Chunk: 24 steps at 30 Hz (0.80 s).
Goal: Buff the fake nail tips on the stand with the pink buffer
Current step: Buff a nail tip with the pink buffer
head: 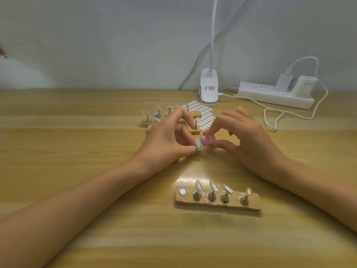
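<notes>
So the long wooden stand [216, 205] sits nearest the camera on the light wood-grain table [77, 132]. It has four clear fake nail tips [198, 186] up on little metal pegs and one bare round silver spot [182, 192] at its left end.

Just beyond the stand, both hands meet low over the table. The left hand [168, 138] pinches a single pale shimmery nail tip [197, 146] between thumb and forefinger, with the other fingers curled loosely above. The right hand [251, 140] grips the small pink buffer block [209, 141], forefinger on top and thumb below, and its purplish end touches the held tip. The buffer is blurry and half under the fingers, so I can't make out its full shape. I can't tell if the held tip sits on a peg either.

Farther back from the stand, more small wooden holders [146, 122] are partly hidden behind the left hand. A sheet of white oval stickers [206, 113] peeks out between the hands. Way beyond, by the wall, there's a white clip-on lamp [209, 88] with its head cut off at the top. To the right of it are a white power strip [270, 95] and a looping white cable [274, 120].
</notes>
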Available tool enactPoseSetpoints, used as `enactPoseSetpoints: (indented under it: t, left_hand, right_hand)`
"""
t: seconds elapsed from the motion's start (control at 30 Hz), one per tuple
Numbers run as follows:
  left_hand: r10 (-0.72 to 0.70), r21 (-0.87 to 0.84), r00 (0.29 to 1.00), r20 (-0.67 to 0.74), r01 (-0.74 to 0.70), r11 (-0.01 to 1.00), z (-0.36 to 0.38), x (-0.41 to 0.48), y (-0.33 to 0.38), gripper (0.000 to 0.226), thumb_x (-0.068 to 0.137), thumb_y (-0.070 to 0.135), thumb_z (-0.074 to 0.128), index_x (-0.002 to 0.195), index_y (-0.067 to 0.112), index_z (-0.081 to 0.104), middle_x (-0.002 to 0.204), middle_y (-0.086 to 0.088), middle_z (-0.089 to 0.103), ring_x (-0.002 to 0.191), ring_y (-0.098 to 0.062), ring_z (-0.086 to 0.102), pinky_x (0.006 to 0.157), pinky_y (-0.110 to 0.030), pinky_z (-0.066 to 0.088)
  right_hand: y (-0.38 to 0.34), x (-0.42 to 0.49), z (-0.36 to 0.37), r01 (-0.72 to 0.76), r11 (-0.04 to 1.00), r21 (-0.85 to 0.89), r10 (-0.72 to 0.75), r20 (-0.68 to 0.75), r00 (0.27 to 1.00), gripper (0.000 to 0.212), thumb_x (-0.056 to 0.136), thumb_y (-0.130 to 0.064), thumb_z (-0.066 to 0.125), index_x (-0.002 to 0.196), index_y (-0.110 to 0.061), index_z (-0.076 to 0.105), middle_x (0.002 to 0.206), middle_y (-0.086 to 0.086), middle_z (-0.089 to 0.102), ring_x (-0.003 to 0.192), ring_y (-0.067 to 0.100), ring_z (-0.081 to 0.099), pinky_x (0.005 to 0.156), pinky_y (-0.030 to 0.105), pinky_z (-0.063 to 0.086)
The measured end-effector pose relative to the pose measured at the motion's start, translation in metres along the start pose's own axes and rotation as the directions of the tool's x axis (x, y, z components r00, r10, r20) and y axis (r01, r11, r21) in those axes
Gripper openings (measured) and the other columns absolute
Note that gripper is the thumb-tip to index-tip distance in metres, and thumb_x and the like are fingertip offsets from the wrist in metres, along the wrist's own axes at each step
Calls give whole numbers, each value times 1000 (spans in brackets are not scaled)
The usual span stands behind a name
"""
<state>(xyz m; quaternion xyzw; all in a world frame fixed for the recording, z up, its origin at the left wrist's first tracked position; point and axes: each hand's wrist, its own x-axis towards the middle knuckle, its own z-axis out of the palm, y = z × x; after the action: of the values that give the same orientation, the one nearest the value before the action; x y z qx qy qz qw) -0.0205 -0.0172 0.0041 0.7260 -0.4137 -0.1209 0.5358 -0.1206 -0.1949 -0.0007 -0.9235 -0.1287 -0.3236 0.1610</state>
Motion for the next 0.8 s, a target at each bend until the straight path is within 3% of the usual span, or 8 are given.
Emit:
enactPoseSetpoints:
  t: [0.1,0.17,0.3,0.43,0.53,0.63,0.73,0.8]
  left_hand:
    - [4,5,1000,-1,-4,1000,0,0,1,40,74,7,85,91,18,50,65,3,67,66,-11,67,49,-10,40]
    - [-3,9,1000,-9,4,1000,0,0,0,39,75,5,84,91,18,50,66,2,68,66,-10,66,51,-9,40]
    - [7,33,1000,-4,-7,999,0,0,0,41,74,6,86,91,18,50,67,2,69,71,-13,70,63,-16,49]
    - [1,21,1000,-1,-1,1000,0,0,0,39,76,1,83,92,16,50,65,3,69,68,-9,68,53,-8,42]
    - [4,26,1000,-4,-4,1000,0,-1,0,41,74,6,85,92,16,50,65,4,69,68,-9,69,55,-10,44]
    - [-3,33,1000,-7,3,999,0,0,0,40,75,2,83,92,17,50,65,4,69,68,-9,68,52,-10,42]
    - [2,54,1000,-4,-2,999,-1,0,0,42,73,6,86,92,17,50,67,3,70,71,-12,71,64,-19,51]
    - [-2,50,1000,-11,2,999,-1,0,-1,41,74,6,85,92,18,50,68,1,71,71,-11,70,60,-15,48]
  right_hand:
    - [-3,-1,2,87,996,-17,-86,45,995,8,86,-17,75,89,-14,68,89,-5,59,83,7,37,78,18,34]
    - [-2,0,1,32,999,-26,-31,22,999,11,84,-15,78,88,-14,68,87,-7,58,82,8,37,75,24,37]
    - [-3,0,0,87,996,-23,-86,38,996,7,86,-18,74,88,-13,69,88,-8,58,82,11,39,77,21,35]
    - [-1,1,-1,-8,1000,-6,8,-3,1000,11,86,-21,75,87,-13,69,88,-10,57,83,11,38,76,24,37]
    - [-2,0,2,63,998,-7,-63,63,996,8,87,-18,74,89,-13,69,90,-8,57,84,12,40,77,23,37]
    - [0,1,1,-42,999,-5,42,-9,999,17,86,-30,70,88,-13,69,87,-13,54,82,10,36,76,23,38]
    - [-2,0,1,76,997,-4,-76,38,996,12,88,-26,70,90,-14,68,91,-13,51,84,9,37,79,17,34]
    - [-1,1,2,38,999,-13,-38,34,999,12,87,-25,71,90,-14,68,91,-12,52,84,8,36,77,22,36]
